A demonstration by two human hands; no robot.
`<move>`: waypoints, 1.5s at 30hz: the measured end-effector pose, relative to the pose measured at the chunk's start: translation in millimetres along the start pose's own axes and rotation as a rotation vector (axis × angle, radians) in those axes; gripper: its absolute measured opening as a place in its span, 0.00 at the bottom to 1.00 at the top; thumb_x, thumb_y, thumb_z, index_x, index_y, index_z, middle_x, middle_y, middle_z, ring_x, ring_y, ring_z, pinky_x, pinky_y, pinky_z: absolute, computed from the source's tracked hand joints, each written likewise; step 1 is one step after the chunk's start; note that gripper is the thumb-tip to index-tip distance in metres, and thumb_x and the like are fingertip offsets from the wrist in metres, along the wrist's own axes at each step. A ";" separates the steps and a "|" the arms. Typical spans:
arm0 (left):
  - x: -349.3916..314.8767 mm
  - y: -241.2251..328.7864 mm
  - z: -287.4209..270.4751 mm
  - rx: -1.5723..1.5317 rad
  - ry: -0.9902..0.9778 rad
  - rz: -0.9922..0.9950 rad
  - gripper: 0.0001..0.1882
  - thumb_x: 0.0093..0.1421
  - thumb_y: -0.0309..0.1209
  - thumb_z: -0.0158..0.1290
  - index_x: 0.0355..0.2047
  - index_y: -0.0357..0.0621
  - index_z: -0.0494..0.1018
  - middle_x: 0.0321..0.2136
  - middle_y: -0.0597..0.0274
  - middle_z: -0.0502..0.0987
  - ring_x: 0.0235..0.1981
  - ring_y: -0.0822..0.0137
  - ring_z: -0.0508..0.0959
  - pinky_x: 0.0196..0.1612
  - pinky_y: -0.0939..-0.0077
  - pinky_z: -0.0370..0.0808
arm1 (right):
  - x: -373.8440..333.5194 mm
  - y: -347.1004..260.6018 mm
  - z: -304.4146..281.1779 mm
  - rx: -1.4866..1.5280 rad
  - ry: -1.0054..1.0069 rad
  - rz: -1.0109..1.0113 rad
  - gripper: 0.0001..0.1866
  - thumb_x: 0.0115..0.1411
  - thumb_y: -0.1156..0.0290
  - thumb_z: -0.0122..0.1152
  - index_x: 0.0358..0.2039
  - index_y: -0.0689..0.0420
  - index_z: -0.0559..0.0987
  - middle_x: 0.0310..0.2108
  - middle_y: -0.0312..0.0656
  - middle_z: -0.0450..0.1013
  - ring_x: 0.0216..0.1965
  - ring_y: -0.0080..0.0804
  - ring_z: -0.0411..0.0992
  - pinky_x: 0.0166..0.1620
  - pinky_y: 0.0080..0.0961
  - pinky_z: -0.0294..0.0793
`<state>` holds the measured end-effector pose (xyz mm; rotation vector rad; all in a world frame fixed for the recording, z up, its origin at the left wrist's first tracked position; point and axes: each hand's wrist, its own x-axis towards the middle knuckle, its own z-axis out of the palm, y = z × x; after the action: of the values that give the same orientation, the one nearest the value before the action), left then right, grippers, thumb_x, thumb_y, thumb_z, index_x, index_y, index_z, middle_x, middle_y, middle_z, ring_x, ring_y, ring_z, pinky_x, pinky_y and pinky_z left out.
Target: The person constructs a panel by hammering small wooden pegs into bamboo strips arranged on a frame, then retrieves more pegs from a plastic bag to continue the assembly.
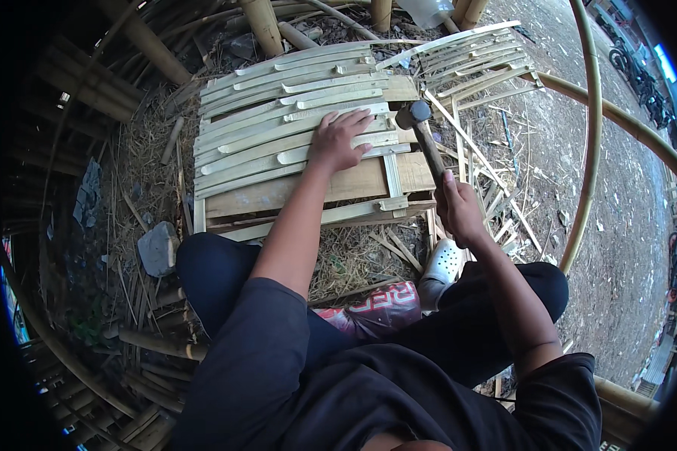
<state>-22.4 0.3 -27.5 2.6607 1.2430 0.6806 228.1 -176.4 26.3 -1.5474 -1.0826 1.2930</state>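
Note:
My right hand is wrapped round the wooden handle of a hammer. Its dark metal head is up, near the right edge of a panel of split bamboo slats. On the slats, toward their right end, my left hand lies with its fingers spread. The pale slats run left to right in rows, with a narrow upright strip crossing them at the right. Under them lies a wooden board, bare along its near side. Whether any nail sits below the hammer I cannot make out.
A second slatted bamboo frame lies at the far right. Loose strips litter the ground there. A long bamboo pole curves along the right. A pale stone block sits by my left knee, and a white clog is on my foot.

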 end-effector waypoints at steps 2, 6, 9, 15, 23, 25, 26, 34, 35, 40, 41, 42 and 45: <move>1.6 3.1 1.1 0.009 -0.014 -0.011 0.33 0.58 0.42 0.63 0.64 0.60 0.70 0.67 0.71 0.68 0.68 0.69 0.66 0.72 0.57 0.56 | -2.7 -7.5 -5.5 0.011 0.011 0.013 0.31 0.74 0.41 0.40 0.19 0.48 0.62 0.13 0.25 0.52 0.10 0.17 0.47 0.13 0.24 0.45; -1.9 2.5 -1.4 0.023 0.003 0.017 0.34 0.57 0.42 0.63 0.64 0.58 0.70 0.66 0.68 0.69 0.68 0.66 0.66 0.71 0.55 0.56 | -17.1 -49.3 -1.7 0.116 0.003 0.306 0.31 0.71 0.36 0.42 0.19 0.46 0.62 0.12 0.24 0.50 0.10 0.17 0.45 0.14 0.22 0.43; -0.3 6.9 -2.9 0.031 0.012 0.028 0.34 0.57 0.41 0.62 0.65 0.57 0.70 0.66 0.67 0.69 0.67 0.66 0.66 0.71 0.55 0.56 | -23.5 -74.7 -10.3 0.227 0.016 0.506 0.31 0.68 0.33 0.47 0.21 0.46 0.64 0.12 0.23 0.50 0.09 0.16 0.44 0.14 0.21 0.41; 3.1 22.0 -4.5 -0.017 0.192 0.166 0.24 0.52 0.32 0.64 0.52 0.53 0.78 0.56 0.64 0.76 0.62 0.63 0.71 0.66 0.58 0.63 | -19.5 -100.6 -44.9 0.828 -0.206 0.701 0.21 0.66 0.50 0.54 0.23 0.48 0.61 0.15 0.23 0.50 0.11 0.12 0.48 0.11 0.14 0.51; 6.1 21.6 1.7 -0.250 0.042 0.169 0.07 0.54 0.27 0.61 0.32 0.44 0.74 0.28 0.56 0.75 0.35 0.52 0.77 0.42 0.58 0.73 | 14.2 -110.5 -63.0 1.099 -0.161 0.550 0.15 0.67 0.61 0.52 0.32 0.49 0.56 0.16 0.25 0.49 0.12 0.14 0.50 0.11 0.14 0.56; 3.6 23.7 -3.9 -0.236 0.021 0.154 0.08 0.54 0.31 0.62 0.31 0.44 0.74 0.27 0.56 0.75 0.34 0.52 0.77 0.41 0.59 0.73 | 15.2 -112.5 -66.7 1.114 -0.158 0.539 0.14 0.67 0.62 0.51 0.33 0.49 0.57 0.16 0.25 0.50 0.12 0.14 0.50 0.11 0.15 0.56; 2.3 25.7 -5.6 -0.178 0.017 0.207 0.11 0.53 0.35 0.63 0.30 0.43 0.73 0.27 0.56 0.75 0.34 0.53 0.77 0.40 0.60 0.73 | 13.3 -113.3 -66.9 1.101 -0.145 0.536 0.13 0.67 0.62 0.51 0.32 0.49 0.57 0.16 0.26 0.50 0.12 0.14 0.50 0.11 0.15 0.55; 15.0 35.1 4.1 0.032 0.099 0.218 0.28 0.49 0.54 0.69 0.16 0.46 0.69 0.18 0.60 0.73 0.23 0.56 0.77 0.27 0.61 0.74 | 15.5 -113.1 -69.1 1.087 -0.256 0.575 0.16 0.66 0.60 0.53 0.29 0.49 0.57 0.18 0.28 0.53 0.12 0.14 0.52 0.11 0.15 0.56; 15.8 31.8 5.9 0.031 0.104 0.227 0.28 0.49 0.54 0.69 0.16 0.46 0.69 0.18 0.60 0.73 0.23 0.56 0.77 0.27 0.61 0.74 | 16.9 -112.3 -66.9 1.084 -0.271 0.576 0.16 0.65 0.59 0.53 0.29 0.50 0.57 0.18 0.28 0.53 0.12 0.14 0.52 0.11 0.15 0.56; 13.5 28.8 14.4 0.043 0.160 0.231 0.28 0.49 0.53 0.70 0.15 0.48 0.68 0.17 0.61 0.73 0.21 0.58 0.77 0.25 0.62 0.75 | 18.5 -111.4 -65.3 1.076 -0.212 0.649 0.20 0.67 0.57 0.53 0.23 0.49 0.58 0.15 0.27 0.54 0.12 0.13 0.51 0.12 0.15 0.55; 13.3 30.3 15.5 0.043 0.178 0.226 0.28 0.49 0.53 0.70 0.15 0.48 0.67 0.17 0.61 0.73 0.21 0.58 0.77 0.25 0.62 0.74 | 17.6 -110.8 -66.5 1.077 -0.205 0.647 0.20 0.67 0.57 0.53 0.23 0.49 0.58 0.15 0.27 0.54 0.12 0.13 0.51 0.12 0.15 0.55; 11.6 32.9 13.1 0.050 0.149 0.222 0.25 0.50 0.51 0.69 0.16 0.48 0.69 0.17 0.62 0.73 0.22 0.57 0.77 0.26 0.62 0.74 | 16.7 -109.6 -67.3 1.067 -0.210 0.623 0.20 0.67 0.57 0.53 0.23 0.48 0.58 0.15 0.27 0.54 0.12 0.13 0.51 0.12 0.15 0.55; 11.8 38.3 13.7 0.016 0.193 0.289 0.23 0.52 0.50 0.68 0.19 0.47 0.71 0.19 0.62 0.74 0.24 0.57 0.78 0.29 0.62 0.74 | 15.1 -110.9 -67.7 1.058 -0.190 0.620 0.18 0.68 0.58 0.53 0.24 0.45 0.58 0.16 0.27 0.53 0.12 0.13 0.50 0.12 0.14 0.53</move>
<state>17.0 -14.8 -24.3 2.8750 0.9094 0.9910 285.0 -134.6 136.4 -0.9259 0.1141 1.9917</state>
